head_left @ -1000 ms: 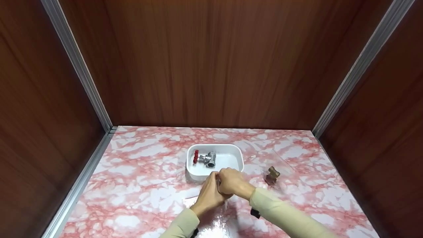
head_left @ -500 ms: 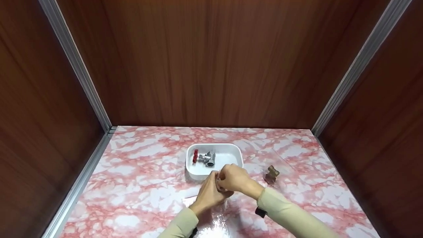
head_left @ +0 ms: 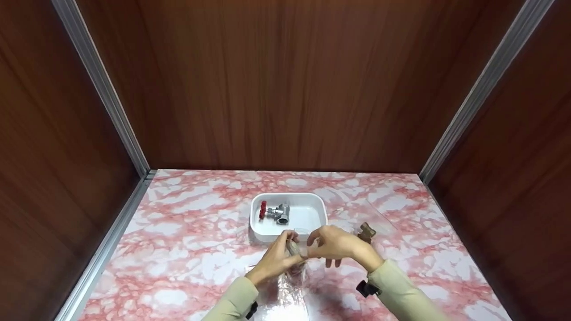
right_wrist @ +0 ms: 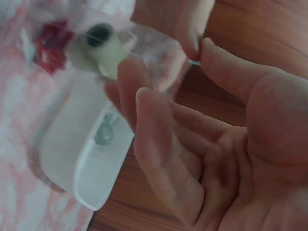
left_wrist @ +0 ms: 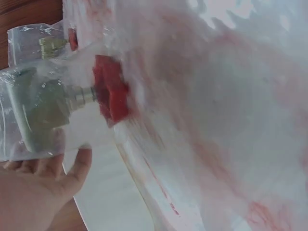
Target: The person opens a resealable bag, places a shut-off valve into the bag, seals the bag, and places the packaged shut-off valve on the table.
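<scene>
My left hand (head_left: 272,263) grips a clear plastic bag holding a valve (left_wrist: 41,110) in front of the white tray (head_left: 290,195). Through the plastic show the valve's pale brass body and red handwheel (left_wrist: 110,91). Beside it my right hand (head_left: 341,245) has its fingers apart and loosely bent. In the right wrist view the right thumb (right_wrist: 226,67) touches the bag's edge by the left thumb, while the other fingers stand away from it. The valve's dark round opening (right_wrist: 98,36) faces up there.
Inside the tray lies a silvery valve (head_left: 281,214) with a red handwheel. Right of the tray rests another brass valve (head_left: 366,231), in clear plastic. Shiny clear plastic (head_left: 283,307) lies at the front of the table. Brown panels stand around the table's back and sides.
The right hand has moved right from the left hand, and its curled fingers have spread. The left hand has loosened somewhat, and the bagged valve now shows between its thumb and fingers.
</scene>
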